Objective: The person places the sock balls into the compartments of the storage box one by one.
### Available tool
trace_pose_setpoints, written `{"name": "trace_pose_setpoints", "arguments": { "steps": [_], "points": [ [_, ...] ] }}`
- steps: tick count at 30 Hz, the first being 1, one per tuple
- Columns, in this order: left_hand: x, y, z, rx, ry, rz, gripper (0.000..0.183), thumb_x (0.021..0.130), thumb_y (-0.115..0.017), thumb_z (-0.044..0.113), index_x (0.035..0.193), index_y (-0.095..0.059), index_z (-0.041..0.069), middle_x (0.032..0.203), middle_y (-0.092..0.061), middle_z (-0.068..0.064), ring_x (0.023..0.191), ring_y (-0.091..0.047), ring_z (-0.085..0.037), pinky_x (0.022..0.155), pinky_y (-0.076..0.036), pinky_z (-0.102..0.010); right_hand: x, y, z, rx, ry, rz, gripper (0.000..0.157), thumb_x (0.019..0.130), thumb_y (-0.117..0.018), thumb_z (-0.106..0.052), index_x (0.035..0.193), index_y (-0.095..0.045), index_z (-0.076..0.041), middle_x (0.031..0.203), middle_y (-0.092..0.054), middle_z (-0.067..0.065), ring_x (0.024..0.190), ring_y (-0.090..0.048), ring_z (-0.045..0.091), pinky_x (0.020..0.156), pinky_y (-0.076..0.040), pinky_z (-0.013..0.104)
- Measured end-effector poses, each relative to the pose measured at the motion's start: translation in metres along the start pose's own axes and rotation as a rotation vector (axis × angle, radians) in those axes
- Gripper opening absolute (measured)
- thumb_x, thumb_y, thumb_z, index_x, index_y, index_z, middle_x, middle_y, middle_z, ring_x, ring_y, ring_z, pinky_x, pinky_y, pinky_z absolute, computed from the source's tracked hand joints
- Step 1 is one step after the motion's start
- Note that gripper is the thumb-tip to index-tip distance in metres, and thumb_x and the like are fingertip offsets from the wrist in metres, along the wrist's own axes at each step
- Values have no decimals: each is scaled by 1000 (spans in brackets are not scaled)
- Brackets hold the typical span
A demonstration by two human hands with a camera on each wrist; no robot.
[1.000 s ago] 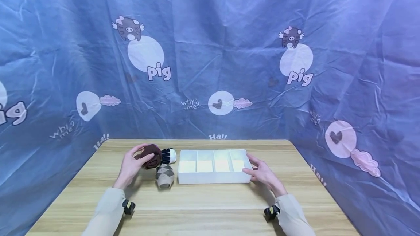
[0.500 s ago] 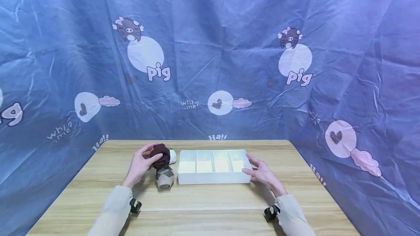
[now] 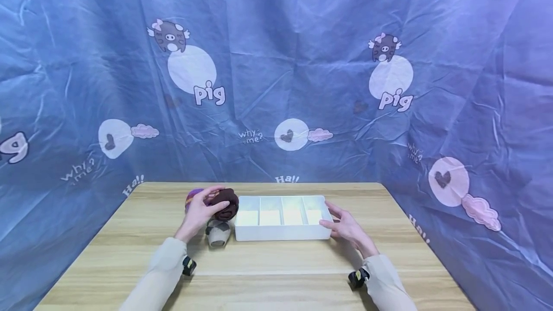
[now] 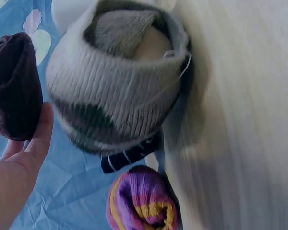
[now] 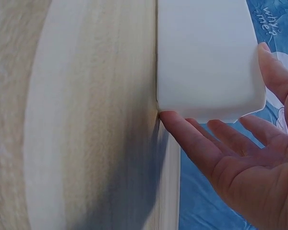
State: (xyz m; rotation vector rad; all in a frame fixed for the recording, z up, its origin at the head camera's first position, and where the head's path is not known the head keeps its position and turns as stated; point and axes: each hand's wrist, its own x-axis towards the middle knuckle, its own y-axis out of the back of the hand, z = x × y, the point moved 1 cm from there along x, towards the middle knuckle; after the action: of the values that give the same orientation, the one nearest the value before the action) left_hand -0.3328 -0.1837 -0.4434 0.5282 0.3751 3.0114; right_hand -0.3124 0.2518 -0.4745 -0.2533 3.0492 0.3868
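Observation:
My left hand [image 3: 198, 214] holds a dark brown rolled sock [image 3: 228, 205] between thumb and fingers, beside the left end of a white divided box [image 3: 282, 233]. In the left wrist view, the brown sock [image 4: 19, 91] is raised off the table. Just below it in the head view stands a grey-beige argyle sock [image 3: 218, 235], rolled up. A purple, pink and yellow striped sock [image 3: 192, 197] lies partly behind that hand. The black sock with white lines [image 4: 130, 156] shows only in the left wrist view. My right hand [image 3: 349, 228] grips the box's right end, thumb at its rim.
The box has several compartments in a row, with no sock visible inside. It stands on a wooden table [image 3: 276, 277]. A blue printed curtain [image 3: 268, 71] rises behind the table and along both sides.
My left hand has carried the brown sock rightward, to the box's left end. The striped sock has come into sight, while the black-and-white one is now covered. My right hand stays put.

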Motion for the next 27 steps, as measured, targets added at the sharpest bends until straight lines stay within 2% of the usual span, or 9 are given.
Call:
{"name": "trace_pose_setpoints", "arguments": {
  "steps": [7,12,16,21,27],
  "points": [
    [1,-16,0,83,0,-1,49,81,-81,22,125,-64,11,119,-67,-14,106,-65,-24,81,-53,-22,0,1,-1,-7,4,-1,83,88,-73,-13,155,-24,-6,156,-26,28,125,-53,42,86,-58,41],
    [4,-27,3,146,-14,6,47,81,-81,20,124,-66,11,122,-65,-13,107,-65,-27,84,-53,-28,-1,0,-1,-11,-5,-1,83,89,-72,-12,156,-23,-8,157,-25,27,125,-53,41,86,-57,41],
    [7,-35,3,206,-7,14,47,81,-81,26,125,-66,17,125,-63,-9,111,-64,-27,89,-52,-35,-1,0,-1,-17,-11,8,82,89,-72,-13,155,-24,-8,156,-25,27,122,-56,38,87,-57,41],
    [8,-43,3,225,4,15,47,81,-80,26,126,-67,18,127,-62,-12,113,-63,-32,90,-54,-42,0,-1,-1,-38,-11,6,82,89,-72,-13,155,-24,-7,156,-25,28,125,-53,42,86,-58,40],
    [10,-53,3,330,-1,50,48,79,-82,25,124,-67,19,126,-64,-11,111,-64,-32,93,-52,-47,0,-2,0,-47,-17,11,84,89,-72,-16,156,-23,-8,157,-24,26,128,-50,42,85,-58,38]
  ]
}}
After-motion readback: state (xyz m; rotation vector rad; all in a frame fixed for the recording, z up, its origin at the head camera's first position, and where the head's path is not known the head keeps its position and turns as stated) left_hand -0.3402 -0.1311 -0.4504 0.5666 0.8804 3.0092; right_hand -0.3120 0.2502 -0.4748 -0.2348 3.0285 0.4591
